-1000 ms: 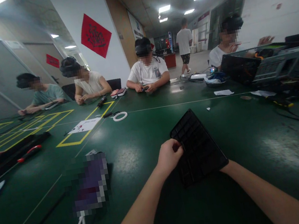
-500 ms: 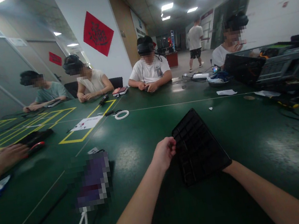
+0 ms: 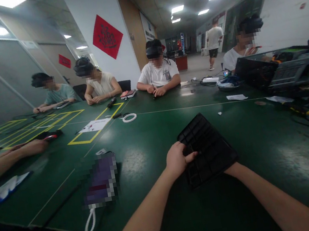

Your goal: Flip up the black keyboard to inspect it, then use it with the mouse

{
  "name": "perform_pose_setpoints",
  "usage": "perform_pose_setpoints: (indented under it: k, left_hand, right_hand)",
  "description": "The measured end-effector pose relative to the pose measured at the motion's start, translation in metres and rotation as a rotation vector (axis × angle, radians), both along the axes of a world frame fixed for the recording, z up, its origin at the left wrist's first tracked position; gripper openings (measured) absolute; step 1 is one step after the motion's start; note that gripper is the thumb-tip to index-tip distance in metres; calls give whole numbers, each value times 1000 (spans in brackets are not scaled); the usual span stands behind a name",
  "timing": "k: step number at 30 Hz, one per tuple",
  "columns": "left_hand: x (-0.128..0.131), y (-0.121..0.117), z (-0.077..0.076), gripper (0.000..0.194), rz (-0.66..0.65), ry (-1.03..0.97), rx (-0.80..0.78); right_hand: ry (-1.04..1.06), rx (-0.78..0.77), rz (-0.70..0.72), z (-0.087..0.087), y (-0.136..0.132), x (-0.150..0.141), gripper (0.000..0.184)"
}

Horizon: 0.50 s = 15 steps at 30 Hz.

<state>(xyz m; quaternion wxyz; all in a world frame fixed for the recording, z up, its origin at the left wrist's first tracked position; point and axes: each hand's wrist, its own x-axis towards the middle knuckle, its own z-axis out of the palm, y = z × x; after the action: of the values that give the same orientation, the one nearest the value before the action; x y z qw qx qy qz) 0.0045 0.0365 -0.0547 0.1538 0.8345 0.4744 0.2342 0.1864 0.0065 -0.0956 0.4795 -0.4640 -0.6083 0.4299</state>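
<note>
A black compartment tray [image 3: 207, 144] is held up, tilted, above the green table, with its divided side facing me. My right hand [image 3: 233, 169] holds it from behind at the lower right edge; its fingers are hidden by the tray. At the tray's left edge, my left hand [image 3: 177, 160] touches the divided face, its thumb stretched over the compartments and apart from the other fingers, which bend near the edge. Nothing shows between them. The inside of the tray is too dark to tell whether small items lie in it.
A purple pouch [image 3: 101, 178] with a white loop lies left on the green table [image 3: 145, 133]. A white ring [image 3: 129, 118] and a paper sheet [image 3: 95, 125] lie farther off. Another person's arm [image 3: 15, 158] reaches in at left. An opened computer case [image 3: 298, 66] stands at right.
My left hand has moved right over the tray's face, and its thumb has spread from a closed pinch. The tray has shifted little. The co-worker's hand at left has moved right.
</note>
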Motion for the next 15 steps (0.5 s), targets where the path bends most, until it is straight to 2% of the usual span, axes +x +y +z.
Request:
perform_pose_setpoints:
  k: [3, 5, 8, 10, 12, 13, 15]
  left_hand:
    - [-5, 7, 10, 43, 93, -7, 37]
    - [-15, 21, 25, 47, 195, 30, 28]
    - [-43, 57, 55, 53, 375, 195, -46]
    - [-69, 85, 73, 55, 505, 319, -64]
    - [-100, 111, 85, 54, 650, 416, -99]
    - [-116, 122, 89, 53, 702, 444, -100]
    - [-147, 137, 92, 48, 769, 440, -135]
  right_hand:
    - [-118, 32, -42, 8, 2, 15, 48]
    - [-270, 42, -128, 18, 4, 36, 53]
    - [-496, 47, -360, 36, 4, 81, 52]
    - [-619, 33, -566, 47, 1, 113, 54]
    - [-797, -98, -744, 53, -7, 144, 58]
    - [-906, -223, -816, 53, -11, 159, 59]
    - [-1033, -416, -923, 46, -20, 188, 60]
